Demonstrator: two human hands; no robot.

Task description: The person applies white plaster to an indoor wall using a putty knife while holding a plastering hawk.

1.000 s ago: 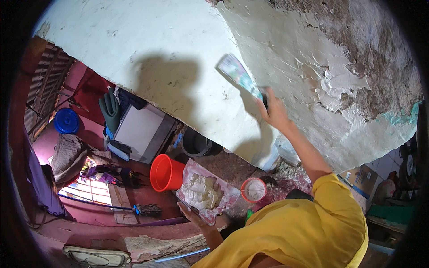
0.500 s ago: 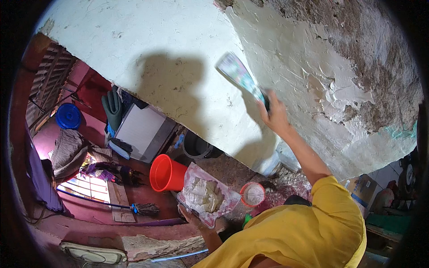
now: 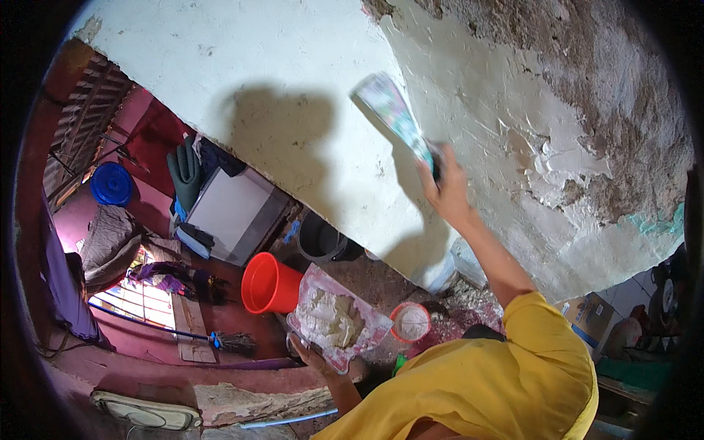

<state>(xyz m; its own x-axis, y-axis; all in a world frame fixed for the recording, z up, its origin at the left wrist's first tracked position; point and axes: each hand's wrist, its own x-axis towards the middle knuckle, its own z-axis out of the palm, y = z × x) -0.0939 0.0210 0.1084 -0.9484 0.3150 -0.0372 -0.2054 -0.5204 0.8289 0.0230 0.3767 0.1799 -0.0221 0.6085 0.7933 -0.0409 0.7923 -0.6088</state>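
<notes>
My right hand (image 3: 449, 189) is closed round the handle of a wide putty knife (image 3: 392, 111). Its plaster-smeared blade points up and left along the wall (image 3: 308, 59); whether it touches is hard to tell. Smooth pale paint covers the wall's left part, while a fresh cream coat of filler (image 3: 469, 95) spreads to the right of the blade. Low in front of me, my left hand (image 3: 317, 358) grips the near left edge of a smeared pinkish-white board (image 3: 378, 324). A heap of cream filler (image 3: 330, 319) lies on that board.
Beyond the board stand a red bucket (image 3: 268, 284) and a dark bucket (image 3: 320, 236). A small red tub (image 3: 411, 323) of white powder sits to its right. Rough bare wall (image 3: 609, 95) shows upper right. A broom (image 3: 233, 342) lies on the left, near a blue lid (image 3: 111, 184).
The putty knife and my right hand have shifted slightly left along the wall. My left hand still holds the board, and the whole view has tilted a little.
</notes>
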